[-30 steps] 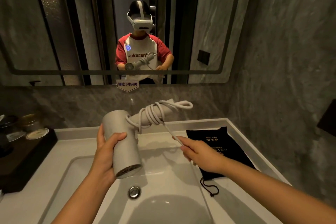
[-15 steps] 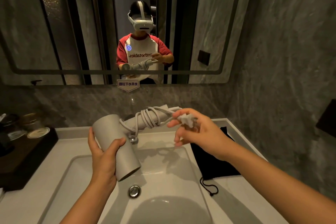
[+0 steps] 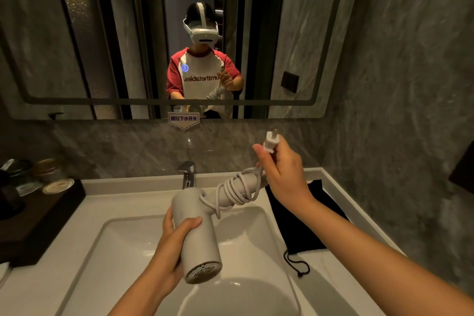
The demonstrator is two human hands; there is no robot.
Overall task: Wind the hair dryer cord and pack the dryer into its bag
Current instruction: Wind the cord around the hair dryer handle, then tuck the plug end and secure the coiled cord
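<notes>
The left hand (image 3: 170, 246) was clamped around the barrel of the hair dryer (image 3: 197, 236), held over the sink (image 3: 123, 241), with the cord (image 3: 234, 191) coiled around its handle. The right hand (image 3: 283, 169) had its grip pinched on the plug (image 3: 272, 140), raised above the handle's end. The black bag (image 3: 307, 228) lay flat on the tabletop (image 3: 133, 186), just right of the basin.

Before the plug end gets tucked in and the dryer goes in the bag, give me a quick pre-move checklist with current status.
1. Left hand firm on dryer barrel: ok.
2. Cord coiled around handle: ok.
3. Plug held in right hand: ok.
4. Plug end secured against coils: not ok, raised free.
5. Bag within reach on counter: ok.
6. Bag mouth open: cannot tell.
</notes>
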